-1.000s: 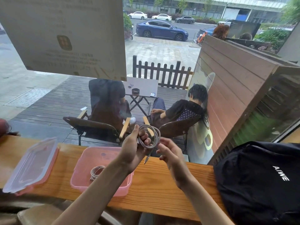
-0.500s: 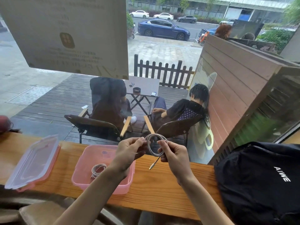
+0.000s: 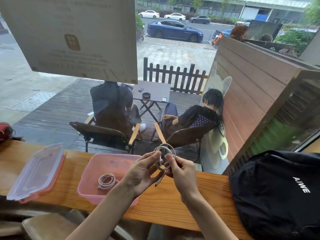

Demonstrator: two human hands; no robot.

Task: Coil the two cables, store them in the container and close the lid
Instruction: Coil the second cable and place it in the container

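Note:
A small grey coiled cable [image 3: 164, 158] is held above the wooden counter by both hands. My left hand [image 3: 142, 172] pinches its left side, and my right hand [image 3: 181, 172] pinches its right side, with the loose plug end hanging down between them. A second coiled cable [image 3: 106, 181] lies inside the open pink container [image 3: 90, 172] on the counter, just left of my left hand. The container's clear lid [image 3: 37, 172] with pink clips lies further left.
The wooden counter [image 3: 199, 201] runs along a window. A black backpack [image 3: 280, 193] sits on it at the right. A red object [image 3: 5, 133] lies at the far left edge. Chair backs show below the counter's near edge.
The coil and both hands have come lower and closer together. My right hand has closed onto the coil's right side, and the loose end now hangs shorter.

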